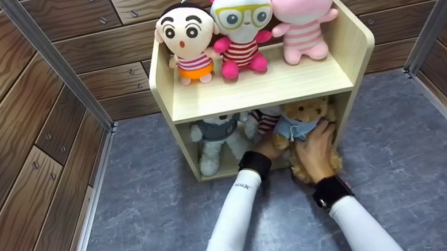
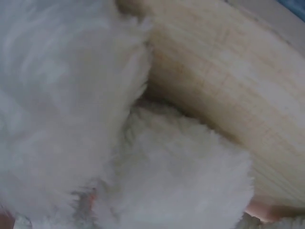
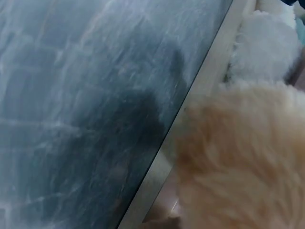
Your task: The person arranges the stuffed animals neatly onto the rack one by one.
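A brown teddy bear (image 1: 302,109) in a light blue top sits at the right of the shelf's lower compartment, its legs past the front edge. My right hand (image 1: 317,151) holds its front, below the blue top. Beside the bear, my left hand (image 1: 269,147) reaches into the compartment, its fingers hidden behind the bear's arm. White fur (image 2: 176,171) fills much of the left wrist view, close to that hand. Between the bear and a white plush toy (image 1: 218,137) in a grey top, a striped plush (image 1: 266,119) shows partly. Tan fur (image 3: 243,157) is close in the right wrist view.
The small wooden shelf (image 1: 261,92) stands on a grey marbled floor (image 1: 141,228). On its top level sit a boy doll (image 1: 187,37), a panda plush (image 1: 241,24) with glasses and a pink frog plush (image 1: 304,9). Wood-patterned walls (image 1: 104,50) enclose the space.
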A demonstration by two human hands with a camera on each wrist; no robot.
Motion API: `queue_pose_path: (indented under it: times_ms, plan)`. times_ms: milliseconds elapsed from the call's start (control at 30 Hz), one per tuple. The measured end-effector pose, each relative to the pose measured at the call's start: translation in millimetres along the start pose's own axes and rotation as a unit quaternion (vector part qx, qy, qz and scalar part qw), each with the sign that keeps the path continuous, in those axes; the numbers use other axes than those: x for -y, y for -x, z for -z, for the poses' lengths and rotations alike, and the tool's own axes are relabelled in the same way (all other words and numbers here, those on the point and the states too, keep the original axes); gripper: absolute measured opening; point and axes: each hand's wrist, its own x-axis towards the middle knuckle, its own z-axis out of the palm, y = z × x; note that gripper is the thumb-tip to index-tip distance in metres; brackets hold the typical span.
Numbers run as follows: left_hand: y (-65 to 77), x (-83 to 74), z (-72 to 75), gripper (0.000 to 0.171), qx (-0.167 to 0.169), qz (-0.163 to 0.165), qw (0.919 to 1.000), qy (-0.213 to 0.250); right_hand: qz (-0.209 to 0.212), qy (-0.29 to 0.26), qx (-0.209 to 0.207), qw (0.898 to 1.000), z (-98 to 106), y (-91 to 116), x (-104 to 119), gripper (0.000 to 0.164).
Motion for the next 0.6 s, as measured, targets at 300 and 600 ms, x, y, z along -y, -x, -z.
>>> queue_pose_path:
  times_ms: [300, 600]
  plan:
    - [0.4, 0.6, 0.0, 0.049, 0.014, 0.033, 0.9989, 0.030, 0.016, -0.036, -0.003, 0.999, -7.2, -6.5, -2.1, 0.077]
    - [-1.5, 2.0, -7.0, 0.037, -0.042, 0.018, 0.9989, 0.010, 0.000, -0.043, -0.010, 0.999, -11.2, -8.2, -6.3, 0.071]
